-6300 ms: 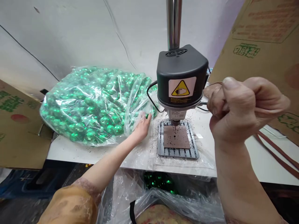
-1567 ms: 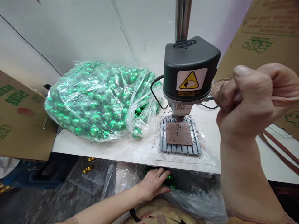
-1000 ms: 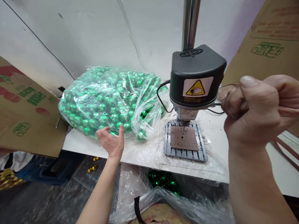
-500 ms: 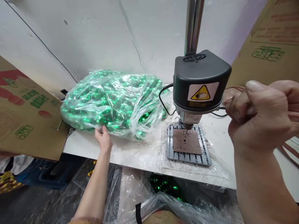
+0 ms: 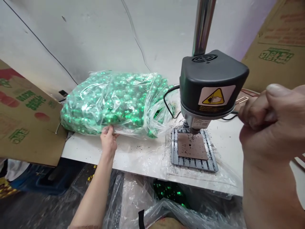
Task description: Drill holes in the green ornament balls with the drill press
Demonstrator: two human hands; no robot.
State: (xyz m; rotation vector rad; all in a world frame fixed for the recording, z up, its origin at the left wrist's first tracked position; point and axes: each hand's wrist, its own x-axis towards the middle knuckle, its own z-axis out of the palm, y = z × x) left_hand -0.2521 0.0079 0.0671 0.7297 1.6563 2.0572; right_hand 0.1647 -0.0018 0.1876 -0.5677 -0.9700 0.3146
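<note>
Head view: left hand [image 5: 109,140], moved from palm-open to fingers pinching bag of green beads [image 5: 114,101] left of drill press [image 5: 211,86], now shifting it; right hand [image 5: 274,124] fisted on lever.

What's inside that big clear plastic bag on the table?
The clear plastic bag is packed with shiny green beads, visible through the film. The left hand touches its lower front edge. What lies deeper in the heap stays hidden.

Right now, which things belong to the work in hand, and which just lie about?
In hand:
left hand gripping bead bag
right hand closed on lever
drill press

Lying about:
cardboard
cable
lower bag
</note>
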